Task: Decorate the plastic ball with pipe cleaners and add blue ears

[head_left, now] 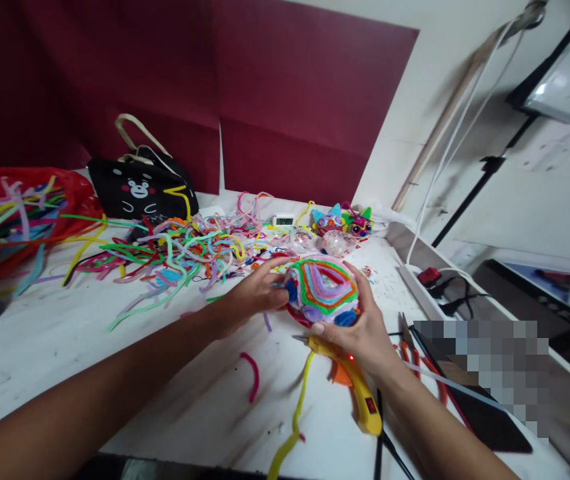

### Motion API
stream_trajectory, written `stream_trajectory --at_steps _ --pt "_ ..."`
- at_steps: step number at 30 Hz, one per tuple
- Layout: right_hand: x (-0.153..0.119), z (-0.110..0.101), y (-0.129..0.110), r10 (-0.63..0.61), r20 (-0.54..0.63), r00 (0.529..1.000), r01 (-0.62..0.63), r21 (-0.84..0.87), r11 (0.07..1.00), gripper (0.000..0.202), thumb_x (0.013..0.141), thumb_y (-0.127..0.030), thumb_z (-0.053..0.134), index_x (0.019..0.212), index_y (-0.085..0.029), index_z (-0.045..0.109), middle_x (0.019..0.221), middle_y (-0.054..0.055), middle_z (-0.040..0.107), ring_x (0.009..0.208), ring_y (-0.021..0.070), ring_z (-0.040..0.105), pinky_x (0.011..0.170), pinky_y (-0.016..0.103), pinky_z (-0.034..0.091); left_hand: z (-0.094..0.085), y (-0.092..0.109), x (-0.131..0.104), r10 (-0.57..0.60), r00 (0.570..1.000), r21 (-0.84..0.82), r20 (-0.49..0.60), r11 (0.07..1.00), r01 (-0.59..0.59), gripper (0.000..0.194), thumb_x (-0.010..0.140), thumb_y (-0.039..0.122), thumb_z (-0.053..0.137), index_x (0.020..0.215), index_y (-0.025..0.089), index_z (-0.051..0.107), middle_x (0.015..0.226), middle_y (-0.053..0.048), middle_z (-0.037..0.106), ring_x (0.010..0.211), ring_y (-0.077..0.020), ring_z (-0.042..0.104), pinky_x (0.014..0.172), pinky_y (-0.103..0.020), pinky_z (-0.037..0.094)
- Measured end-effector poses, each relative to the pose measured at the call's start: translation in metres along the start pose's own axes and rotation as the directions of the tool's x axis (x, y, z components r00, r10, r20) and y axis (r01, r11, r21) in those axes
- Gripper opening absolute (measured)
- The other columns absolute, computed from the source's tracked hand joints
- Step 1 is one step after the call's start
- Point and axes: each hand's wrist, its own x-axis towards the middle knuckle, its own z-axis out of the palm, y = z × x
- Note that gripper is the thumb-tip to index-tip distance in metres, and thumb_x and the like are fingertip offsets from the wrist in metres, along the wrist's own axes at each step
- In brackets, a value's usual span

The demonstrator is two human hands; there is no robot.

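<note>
A dark red backdrop point(295, 100) spans the wall behind a white table point(205, 413). Across the table's far left side spreads a tangled heap of fuzzy strips point(179, 250), with a red bag point(75, 190) of more strips at its left and a black bag point(139, 180) behind it. In front of the person, the right hand point(365, 323) is partly open around a ball point(322, 293), thumb at the lower front, while the left hand point(265, 287), fingers curled, grips its left side. The ball, wrapped in green, orange and lilac loops, is held above the table, near its middle. Just below the right hand is a yellow glue gun point(362, 393), its small light glowing red. Farther back stands a small white clock point(283, 220); nearer lies a short, curved pink strip point(253, 377)
</note>
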Motion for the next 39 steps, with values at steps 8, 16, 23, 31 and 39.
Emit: stream_trajectory --at_steps 8,16,23,31,39 --pt "0.022 0.019 -0.014 -0.064 0.249 0.966 0.062 0.014 0.998 0.115 0.054 -0.038 0.089 0.147 -0.026 0.022 0.147 0.011 0.038 0.131 0.0289 0.044 0.111 0.043 0.034 -0.002 0.002 -0.008 0.068 0.997 -0.168 0.024 0.984 -0.063 0.074 0.072 0.031 0.078 0.136 0.026 0.041 0.126 -0.010 0.063 0.117 -0.0310 0.059 0.093 -0.039 0.053" --pt "0.074 0.020 0.008 -0.068 0.321 0.945 0.073 -0.004 0.997 0.041 0.086 -0.046 0.058 0.122 -0.026 0.058 0.123 0.008 0.064 0.110 0.0240 0.061 0.089 0.041 0.052 -0.035 0.010 -0.002 0.212 0.963 -0.324 -0.166 0.911 -0.256 0.060 0.080 0.023 0.064 0.136 0.021 0.043 0.126 -0.012 0.063 0.117 -0.0343 0.058 0.093 -0.054 0.051" --pt "0.072 0.043 0.046 -0.038 0.510 0.859 0.269 -0.388 0.881 0.035 0.065 -0.009 0.067 0.099 -0.018 0.071 0.103 0.009 0.070 0.098 0.0248 0.062 0.091 0.039 0.045 -0.049 0.012 0.003 0.242 0.934 -0.340 -0.264 0.883 -0.324 0.046 0.088 0.019 0.053 0.133 0.015 0.045 0.117 -0.012 0.067 0.113 -0.0312 0.061 0.102 -0.059 0.042" --pt "0.078 0.048 0.057 0.056 0.488 0.871 0.185 -0.432 0.883 0.025 0.067 -0.004 0.059 0.085 -0.018 0.068 0.090 0.008 0.070 0.090 0.0223 0.060 0.088 0.034 0.043 -0.052 0.008 0.004 0.232 0.933 -0.297 -0.276 0.902 -0.312 0.046 0.086 0.019 0.056 0.131 0.018 0.047 0.122 -0.010 0.065 0.115 -0.0313 0.060 0.098 -0.058 0.047" --pt "0.090 0.028 0.055 0.250 0.240 0.938 -0.225 -0.127 0.966 0.016 0.067 -0.022 0.059 0.083 -0.019 0.063 0.069 -0.001 0.066 0.062 0.0137 0.060 0.063 0.028 0.049 -0.051 0.004 0.006 0.166 0.938 -0.289 -0.304 0.922 -0.256 0.046 0.084 0.019 0.059 0.129 0.023 0.049 0.127 -0.007 0.063 0.120 -0.0307 0.056 0.097 -0.055 0.048"
